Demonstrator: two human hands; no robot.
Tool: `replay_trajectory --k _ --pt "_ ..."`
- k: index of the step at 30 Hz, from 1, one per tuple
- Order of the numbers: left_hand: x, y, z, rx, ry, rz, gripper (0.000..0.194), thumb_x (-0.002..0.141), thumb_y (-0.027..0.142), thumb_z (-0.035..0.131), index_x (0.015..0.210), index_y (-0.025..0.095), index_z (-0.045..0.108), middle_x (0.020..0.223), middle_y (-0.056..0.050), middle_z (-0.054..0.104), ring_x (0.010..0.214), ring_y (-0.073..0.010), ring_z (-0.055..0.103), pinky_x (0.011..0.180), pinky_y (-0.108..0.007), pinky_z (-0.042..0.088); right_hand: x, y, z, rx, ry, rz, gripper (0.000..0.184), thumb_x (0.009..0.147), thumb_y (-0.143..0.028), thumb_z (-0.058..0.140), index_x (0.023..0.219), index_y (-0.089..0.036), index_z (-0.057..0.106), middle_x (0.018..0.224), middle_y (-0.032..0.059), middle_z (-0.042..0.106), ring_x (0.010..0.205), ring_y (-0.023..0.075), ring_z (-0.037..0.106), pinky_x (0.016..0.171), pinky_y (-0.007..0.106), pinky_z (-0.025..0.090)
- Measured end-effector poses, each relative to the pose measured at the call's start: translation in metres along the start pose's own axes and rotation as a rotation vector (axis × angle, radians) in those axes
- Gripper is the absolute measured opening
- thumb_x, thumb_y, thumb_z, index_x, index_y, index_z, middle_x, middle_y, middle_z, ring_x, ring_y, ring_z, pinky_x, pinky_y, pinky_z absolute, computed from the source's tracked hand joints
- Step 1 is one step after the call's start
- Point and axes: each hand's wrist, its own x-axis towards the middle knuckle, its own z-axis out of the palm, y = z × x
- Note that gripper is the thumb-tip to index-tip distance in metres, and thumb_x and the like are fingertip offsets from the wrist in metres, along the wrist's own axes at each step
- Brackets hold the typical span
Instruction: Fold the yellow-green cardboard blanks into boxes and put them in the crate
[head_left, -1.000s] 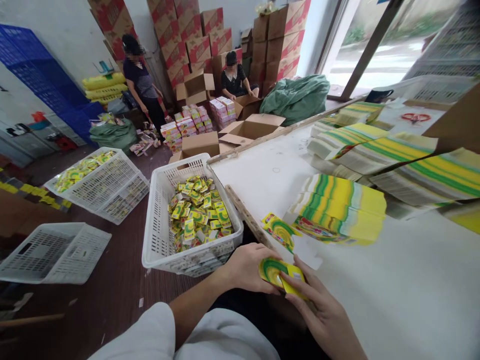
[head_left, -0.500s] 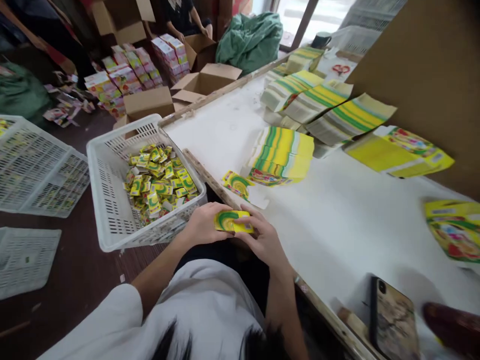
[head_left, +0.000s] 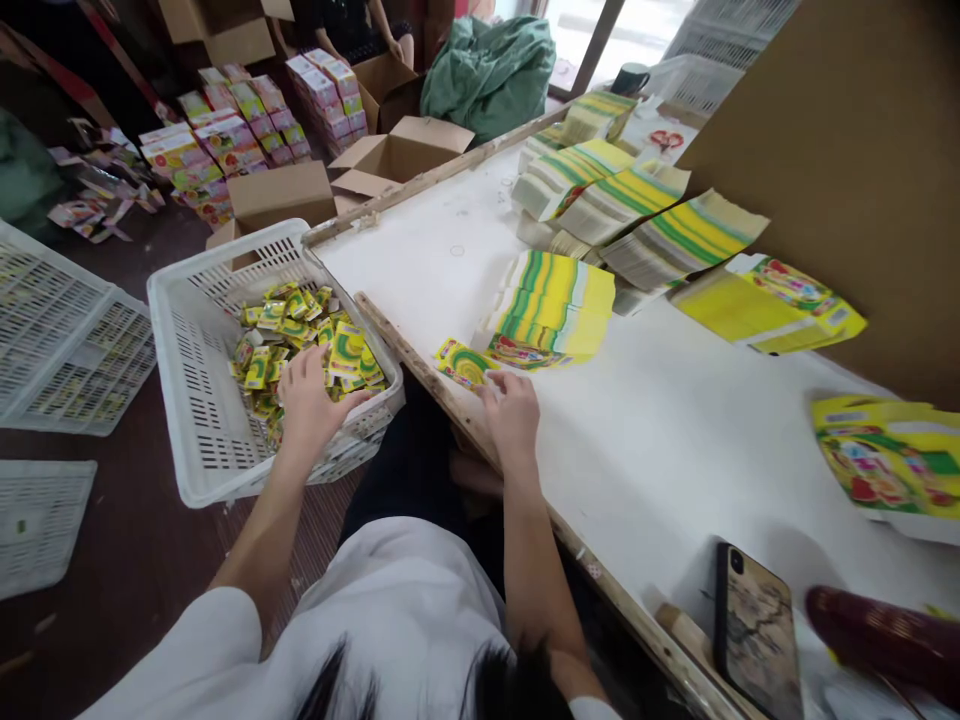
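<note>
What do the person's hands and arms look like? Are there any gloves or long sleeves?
No gloves! The left hand and the right hand are both bare, and no watch or bracelet shows on either wrist. The sleeves are short, plain and white, like the rest of the shirt, so both forearms are uncovered.

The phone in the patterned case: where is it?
In the head view, the phone lies at the lower right, on the white table near its wooden edge, just left of a dark red object.
</note>
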Motion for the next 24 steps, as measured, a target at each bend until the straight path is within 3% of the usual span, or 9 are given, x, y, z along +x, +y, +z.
replay_trajectory --k 4,8,13,16,19,21,24 --pt "-0.008 0.002 0.007 -0.187 -0.163 0.088 0.051 0.08 0.043 0.075 0.123 0.019 0.06 0.125 -0.012 0.067 0.121 -0.0311 0.059 0.107 -0.047 0.043 0.013 -0.003 0.014 -0.101 -0.001 0.073 0.027 0.07 -0.017 0.077 0.093 -0.013 0.064 0.107 0.0222 0.063 0.108 0.0378 0.057 0.097 0.053 0.041" --pt "-0.018 0.026 0.018 -0.384 -0.283 0.115 0.04 0.083 0.038 0.073 0.117 0.02 0.064 0.12 -0.01 0.071 0.115 -0.0276 0.064 0.104 -0.045 0.048 0.009 0.0 0.017 -0.085 0.019 0.085 0.029 0.066 -0.015 0.078 0.087 -0.018 0.057 0.099 0.0162 0.064 0.101 0.0341 0.058 0.094 0.048 0.042" --pt "-0.03 0.051 0.029 -0.675 -0.472 0.062 0.04 0.081 0.037 0.074 0.117 0.019 0.065 0.114 -0.01 0.074 0.106 -0.0247 0.069 0.1 -0.045 0.052 0.001 0.01 0.001 0.051 0.075 0.089 0.026 0.072 -0.024 0.072 0.084 -0.023 0.049 0.078 0.0015 0.062 0.073 0.0214 0.059 0.076 0.037 0.048" --pt "-0.039 0.066 0.04 -0.976 -0.589 -0.01 0.059 0.075 0.043 0.08 0.126 0.021 0.06 0.12 -0.012 0.072 0.112 -0.0254 0.068 0.1 -0.045 0.052 -0.012 0.007 -0.012 0.219 0.1 0.049 0.027 0.076 -0.034 0.071 0.092 -0.022 0.052 0.078 -0.0003 0.062 0.068 0.0177 0.058 0.069 0.032 0.049" --pt "-0.045 0.086 0.05 -1.36 -0.57 -0.057 0.074 0.067 0.057 0.082 0.127 0.021 0.058 0.124 -0.014 0.069 0.118 -0.0291 0.065 0.097 -0.044 0.053 -0.035 -0.006 -0.019 0.432 -0.137 -0.071 0.025 0.076 -0.038 0.074 0.086 -0.023 0.058 0.07 -0.0033 0.059 0.062 0.0153 0.054 0.061 0.029 0.047" --pt "-0.044 0.098 0.05 -1.523 -0.509 -0.115 0.067 0.071 0.065 0.074 0.117 0.019 0.06 0.112 -0.013 0.071 0.11 -0.0287 0.067 0.09 -0.041 0.056 -0.052 -0.018 -0.019 0.52 -0.339 -0.144 0.023 0.077 -0.039 0.073 0.077 -0.023 0.057 0.066 -0.0041 0.056 0.06 0.014 0.051 0.059 0.028 0.045" --pt "-0.037 0.111 0.044 -1.568 -0.311 -0.247 0.051 0.08 0.069 0.058 0.093 0.02 0.059 0.084 -0.007 0.067 0.084 -0.0216 0.067 0.073 -0.036 0.056 -0.07 -0.032 -0.013 0.643 -0.436 -0.227 0.024 0.079 -0.04 0.073 0.077 -0.022 0.058 0.071 -0.0027 0.057 0.065 0.0141 0.053 0.064 0.028 0.047"
